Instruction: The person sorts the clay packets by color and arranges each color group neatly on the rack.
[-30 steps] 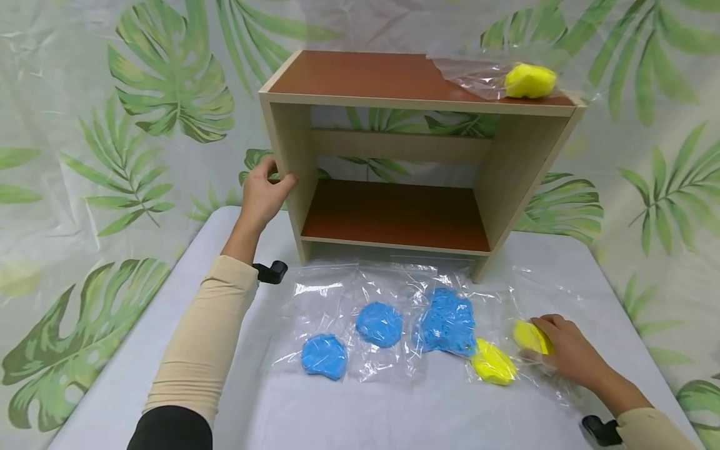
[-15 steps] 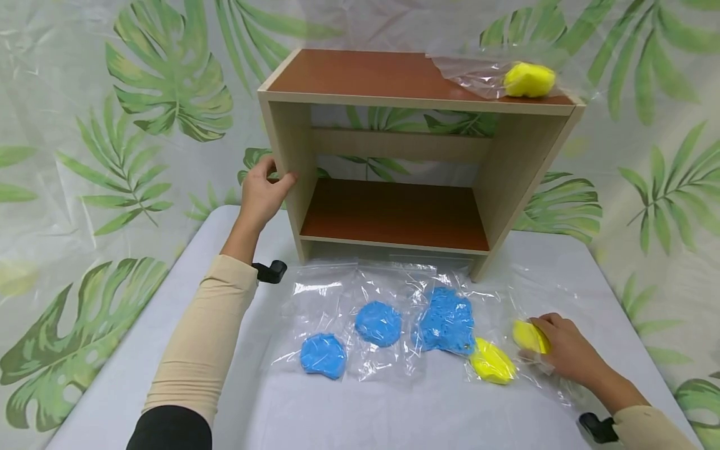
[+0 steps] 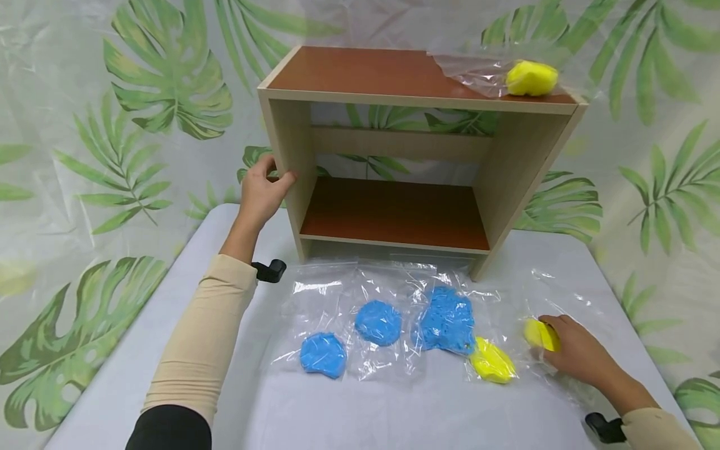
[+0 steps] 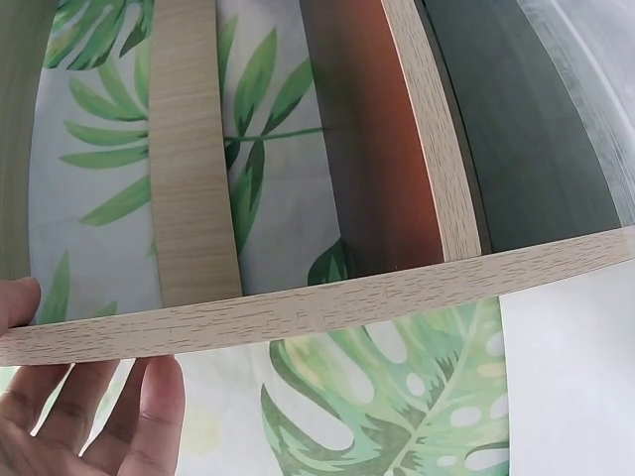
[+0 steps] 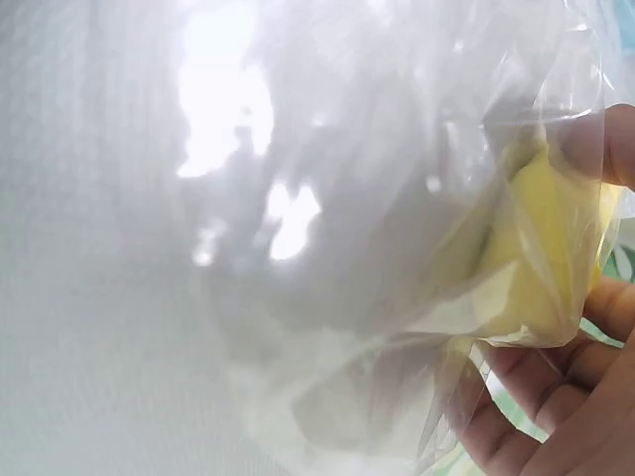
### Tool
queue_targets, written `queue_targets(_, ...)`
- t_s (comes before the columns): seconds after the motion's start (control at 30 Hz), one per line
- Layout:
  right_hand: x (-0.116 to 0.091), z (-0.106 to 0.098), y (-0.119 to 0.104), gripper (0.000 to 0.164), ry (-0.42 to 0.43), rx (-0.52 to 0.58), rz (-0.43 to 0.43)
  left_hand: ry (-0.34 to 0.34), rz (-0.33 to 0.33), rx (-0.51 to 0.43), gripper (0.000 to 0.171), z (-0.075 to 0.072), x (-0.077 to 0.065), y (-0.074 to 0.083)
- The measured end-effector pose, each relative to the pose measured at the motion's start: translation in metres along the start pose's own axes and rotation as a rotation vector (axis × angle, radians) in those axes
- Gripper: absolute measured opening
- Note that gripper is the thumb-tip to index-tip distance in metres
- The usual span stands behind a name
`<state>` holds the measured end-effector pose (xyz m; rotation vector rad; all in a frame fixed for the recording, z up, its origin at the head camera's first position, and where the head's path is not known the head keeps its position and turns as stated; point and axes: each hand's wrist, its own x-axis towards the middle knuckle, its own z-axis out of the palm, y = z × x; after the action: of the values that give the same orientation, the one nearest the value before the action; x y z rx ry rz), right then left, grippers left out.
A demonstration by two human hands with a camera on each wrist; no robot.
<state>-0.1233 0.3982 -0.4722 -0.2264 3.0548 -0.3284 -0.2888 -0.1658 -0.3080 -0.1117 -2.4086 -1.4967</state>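
Note:
My left hand (image 3: 263,194) holds the left side panel of a small wooden shelf (image 3: 394,244). In the left wrist view, the thumb lies on the inner side of the panel edge (image 4: 298,315) and the fingers on the outer side. At the right of the table, my right hand (image 3: 582,351) grips a yellow lump of clay (image 3: 541,334) in a clear plastic bag (image 5: 327,297). Thumb and fingers are on either side of the lump in the right wrist view. Left of this hand lies another bagged yellow lump (image 3: 492,361).
Three bagged blue lumps lie before the shelf: a left one (image 3: 323,355), a middle one (image 3: 378,322) and a bumpy one (image 3: 447,320). Another bagged yellow lump (image 3: 531,78) rests on the shelf's top right. A leaf-patterned sheet (image 3: 169,75) hangs behind the white table (image 3: 337,419).
My right hand has shifted slightly to the right with the bagged yellow lump, away from the other yellow one. The left hand stays on the shelf panel.

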Motion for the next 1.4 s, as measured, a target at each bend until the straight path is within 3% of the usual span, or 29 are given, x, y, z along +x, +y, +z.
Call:
queue_targets(0.17,-0.004,-0.008,0.008,0.068,-0.003,0.024,0.016,-0.002,-0.007,-0.003,0.046,0.000,-0.001,0.002)
queue_targets(0.5,-0.017,-0.045,0.045,0.072,0.041,0.036,0.092,0.012,-0.015,-0.019,0.046,-0.002,-0.001,0.002)
queue_targets(0.9,-0.024,-0.061,0.054,0.078,0.092,0.012,0.185,0.002,-0.015,-0.011,0.046,-0.001,0.000,0.001)
queue_targets(1.07,-0.027,-0.066,0.061,0.079,0.160,0.016,0.173,0.003,-0.013,-0.006,0.046,-0.001,-0.001,0.003)
queue_targets(1.4,-0.025,-0.071,0.059,0.078,0.168,0.017,0.177,-0.003,-0.012,-0.006,0.046,0.000,-0.001,0.002)
